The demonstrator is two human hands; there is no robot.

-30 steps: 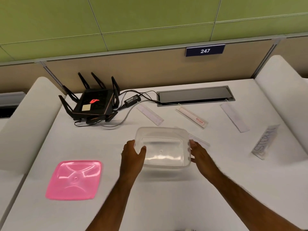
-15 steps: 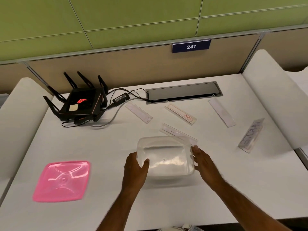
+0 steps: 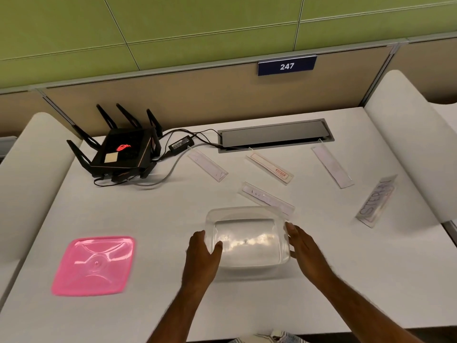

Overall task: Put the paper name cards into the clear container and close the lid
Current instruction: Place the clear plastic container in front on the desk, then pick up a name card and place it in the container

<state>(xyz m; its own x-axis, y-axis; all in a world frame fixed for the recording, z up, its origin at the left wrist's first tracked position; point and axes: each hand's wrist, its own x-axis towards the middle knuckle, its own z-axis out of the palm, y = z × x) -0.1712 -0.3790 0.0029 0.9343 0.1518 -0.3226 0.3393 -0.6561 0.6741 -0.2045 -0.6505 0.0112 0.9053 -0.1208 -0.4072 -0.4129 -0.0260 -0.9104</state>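
The left hand (image 3: 201,256) and the right hand (image 3: 305,248) are flanking the clear container (image 3: 247,240), which is sitting upright and empty on the white counter (image 3: 153,214) near its front edge. The left hand is pressing against the container's left wall, its thumb hooking over the rim and its fingers (image 3: 197,237) lying along the outside. The right hand is lying flat and open against the right wall, its fingers (image 3: 293,230) extended rather than curled, so both hands are bracing the container between them. To the left, well apart, the pink lid (image 3: 94,266) is lying flat on the counter. Just behind the container's far right corner, one name card (image 3: 265,198) is lying at a slant, close to the rim. Farther back, three more cards (image 3: 207,164) (image 3: 269,168) (image 3: 332,167) are lying spread apart, and a fifth lettered card (image 3: 377,200) is resting near the right edge. Beyond them, a black router (image 3: 123,152) with raised antennas is sitting at the back left, its cables running to a grey cable tray (image 3: 274,134), and a blue sign (image 3: 286,66) reading 247 is hanging on the partition.
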